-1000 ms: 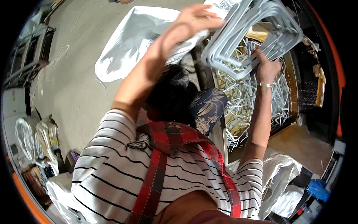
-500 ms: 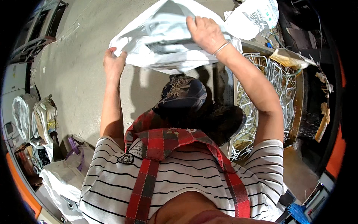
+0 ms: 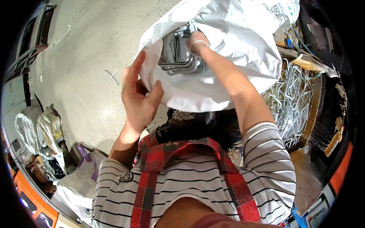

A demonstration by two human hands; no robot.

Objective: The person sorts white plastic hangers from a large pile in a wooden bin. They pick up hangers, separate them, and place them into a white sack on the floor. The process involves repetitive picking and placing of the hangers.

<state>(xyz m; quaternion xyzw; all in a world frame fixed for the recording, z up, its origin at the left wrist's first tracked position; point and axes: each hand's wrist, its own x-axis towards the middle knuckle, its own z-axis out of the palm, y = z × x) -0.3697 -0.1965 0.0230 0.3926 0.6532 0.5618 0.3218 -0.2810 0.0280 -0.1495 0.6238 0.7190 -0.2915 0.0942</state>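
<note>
A large white plastic sack (image 3: pixel 228 49) is held open in front of my chest. My left hand (image 3: pixel 140 97) pinches the near left rim of its mouth. My right hand (image 3: pixel 197 43) reaches down inside the sack, wrist bangle showing, and grips a stacked bundle of grey plastic hangers (image 3: pixel 178 53) that sits within the opening. The lower part of the bundle is hidden by the sack's wall.
A wooden-edged bin (image 3: pixel 315 110) at my right holds a heap of several loose white hangers (image 3: pixel 292 102). Bare concrete floor (image 3: pixel 87 57) stretches to the left. Bundled bags (image 3: pixel 42 129) and a white sack (image 3: pixel 78 186) lie at the lower left.
One second ago my right hand was at the bin and the left held the hanger bundle high. Since then the sack came up, and the bundle now sits inside it under my right hand.
</note>
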